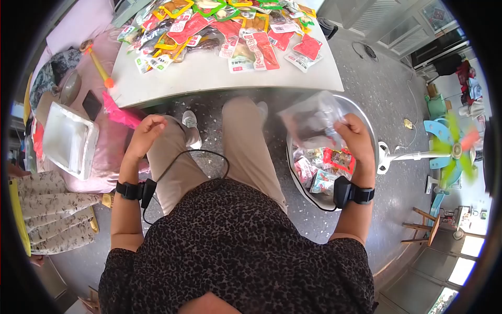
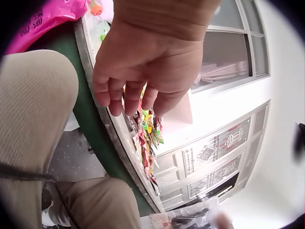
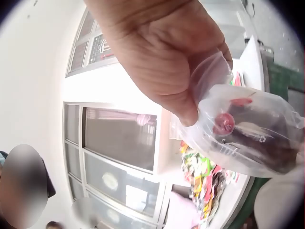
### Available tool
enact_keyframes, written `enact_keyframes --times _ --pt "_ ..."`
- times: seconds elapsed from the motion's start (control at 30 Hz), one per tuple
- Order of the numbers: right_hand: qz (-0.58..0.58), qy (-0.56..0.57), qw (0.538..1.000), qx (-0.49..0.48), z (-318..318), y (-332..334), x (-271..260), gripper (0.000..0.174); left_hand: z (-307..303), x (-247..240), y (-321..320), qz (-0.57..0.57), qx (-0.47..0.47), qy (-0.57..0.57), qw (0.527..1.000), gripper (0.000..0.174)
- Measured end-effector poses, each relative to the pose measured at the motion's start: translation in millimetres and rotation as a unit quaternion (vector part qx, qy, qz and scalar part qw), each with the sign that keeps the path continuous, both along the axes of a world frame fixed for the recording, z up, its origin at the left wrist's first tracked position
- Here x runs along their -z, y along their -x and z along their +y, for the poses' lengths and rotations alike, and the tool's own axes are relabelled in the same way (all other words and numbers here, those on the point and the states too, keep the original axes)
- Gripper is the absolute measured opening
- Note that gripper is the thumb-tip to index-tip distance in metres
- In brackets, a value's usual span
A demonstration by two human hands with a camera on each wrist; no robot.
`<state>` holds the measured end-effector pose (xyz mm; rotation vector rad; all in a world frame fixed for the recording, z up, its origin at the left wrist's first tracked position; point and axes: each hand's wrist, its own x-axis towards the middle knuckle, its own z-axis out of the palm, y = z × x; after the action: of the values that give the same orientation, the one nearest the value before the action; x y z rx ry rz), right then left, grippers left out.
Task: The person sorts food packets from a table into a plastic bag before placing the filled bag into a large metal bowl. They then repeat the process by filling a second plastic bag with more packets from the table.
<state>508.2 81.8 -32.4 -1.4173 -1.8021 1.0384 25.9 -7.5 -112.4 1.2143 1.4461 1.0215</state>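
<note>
Right hand [image 1: 356, 138] pinches plastic bag [image 1: 311, 119], well apart from left hand [image 1: 145, 137].

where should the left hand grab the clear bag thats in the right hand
Probably pinch the clear bag by its free left edge, with the left hand coming from that side: the right hand holds the opposite side, and its thin plastic looks limp.

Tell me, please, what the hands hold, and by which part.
The right hand pinches a clear plastic bag by one edge; the left hand holds nothing.
</note>
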Motion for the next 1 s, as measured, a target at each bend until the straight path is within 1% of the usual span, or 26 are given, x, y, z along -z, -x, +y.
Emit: enact_keyframes --times 0.07,0.17,0.2,0.3,0.4,0.5,0.57,0.6,0.7,0.83,0.87,0.9,0.97,1.0 --pt "-0.029 0.001 0.998 0.064 3 -36 22 0.015 4 12 3 0.001 -0.003 0.0 1.0 0.014" --pt "-0.125 0.003 0.985 0.119 2 -64 51 0.017 7 28 6 0.021 -0.005 0.01 1.0 0.013" --pt "-0.132 0.019 0.981 0.138 4 -76 69 0.017 8 30 7 0.031 -0.006 0.013 0.999 0.013" --pt "-0.224 0.005 0.964 0.143 3 -116 135 0.017 9 32 8 0.025 -0.018 0.028 0.999 0.014" --pt "-0.248 0.038 0.957 0.143 -5 -128 183 0.019 9 34 11 0.028 -0.026 0.031 0.999 0.015" --pt "-0.288 0.075 0.946 0.13 -13 -130 212 0.019 11 36 13 0.03 -0.029 0.049 0.998 0.016" --pt "-0.266 0.079 0.948 0.159 -16 -140 254 0.019 11 35 12 0.012 -0.036 0.059 0.998 0.017" --pt "-0.273 0.111 0.941 0.166 -16 -140 266 0.018 12 34 12 0.004 -0.04 0.065 0.997 0.017" --pt "-0.279 0.151 0.932 0.177 -12 -136 284 0.018 13 30 12 -0.008 -0.038 0.082 0.996 0.017" --pt "-0.317 0.105 0.922 0.194 12 -143 292 0.019 14 32 12 -0.01 -0.044 0.081 0.996 0.017" --pt "-0.328 0.082 0.921 0.195 22 -149 292 0.019 14 32 12 -0.013 -0.045 0.081 0.996 0.018" --pt "-0.323 0.102 0.923 0.185 33 -151 280 0.019 14 33 13 -0.016 -0.047 0.082 0.995 0.018" --pt "-0.341 0.088 0.915 0.197 61 -165 276 0.019 14 34 15 -0.009 -0.038 0.077 0.996 0.018" --pt "-0.368 0.054 0.905 0.205 71 -164 266 0.019 14 35 16 -0.005 -0.034 0.074 0.997 0.018"
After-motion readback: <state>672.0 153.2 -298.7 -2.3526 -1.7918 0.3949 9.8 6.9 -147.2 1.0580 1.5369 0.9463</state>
